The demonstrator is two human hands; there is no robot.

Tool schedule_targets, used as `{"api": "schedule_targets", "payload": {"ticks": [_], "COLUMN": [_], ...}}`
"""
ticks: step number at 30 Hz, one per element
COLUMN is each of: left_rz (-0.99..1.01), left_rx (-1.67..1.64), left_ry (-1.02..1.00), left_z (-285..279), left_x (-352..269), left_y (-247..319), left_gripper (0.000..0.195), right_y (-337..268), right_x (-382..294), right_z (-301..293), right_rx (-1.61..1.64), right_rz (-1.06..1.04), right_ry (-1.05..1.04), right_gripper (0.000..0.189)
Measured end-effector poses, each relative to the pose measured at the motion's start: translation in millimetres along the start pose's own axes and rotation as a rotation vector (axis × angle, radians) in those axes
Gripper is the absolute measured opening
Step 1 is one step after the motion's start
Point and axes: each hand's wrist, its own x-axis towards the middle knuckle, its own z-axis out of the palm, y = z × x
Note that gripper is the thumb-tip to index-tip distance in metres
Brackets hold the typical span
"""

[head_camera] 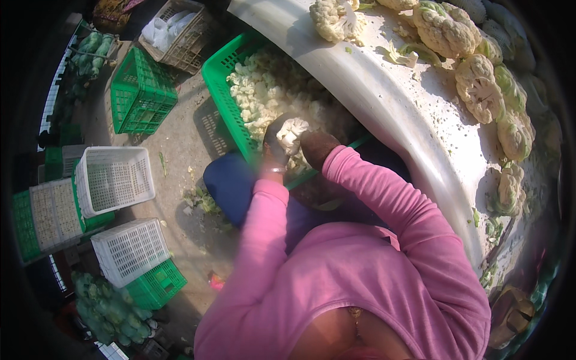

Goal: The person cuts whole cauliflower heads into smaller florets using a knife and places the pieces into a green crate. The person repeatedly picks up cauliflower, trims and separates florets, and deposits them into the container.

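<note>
My left hand [275,143] is closed around a piece of cauliflower [292,131], whose pale cut stem side faces up. Against the right side of that piece is my right hand [318,147], its fingers curled; whether it holds a tool is hidden. Both hands are over the near end of a green plastic crate [225,101], which is filled with cauliflower florets [256,96].
A white-covered surface [382,85] curves along the right, bearing cauliflower heads [445,31] and leaf scraps. Left on the floor stand a green crate [144,92], a white crate [114,180] and another white crate [130,252] on green. Leaf trimmings [204,202] lie near my leg.
</note>
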Motion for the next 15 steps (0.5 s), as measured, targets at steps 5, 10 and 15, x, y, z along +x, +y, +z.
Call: {"api": "schedule_targets", "payload": {"ticks": [5, 10, 15], "left_rz": [0.003, -0.116, -0.56], "left_rx": [0.043, -0.136, -0.9], "left_ry": [0.156, 0.285, 0.115], "left_z": [-0.3, 8.1, 15.5], "left_x": [-5.9, 2.4, -0.8], "left_y": [-9.0, 4.9, 16.9], "left_gripper": [0.036, 0.033, 0.038], "right_y": [19.0, 32.8, 33.3], "right_x": [10.5, 7.6, 11.3], "right_z": [0.6, 3.3, 0.0], "right_rx": [-0.023, 0.287, -0.048], "right_rz": [-0.161, -0.026, -0.059], "right_ry": [-0.117, -0.084, -0.048], "right_gripper": [0.021, 0.028, 0.031]}}
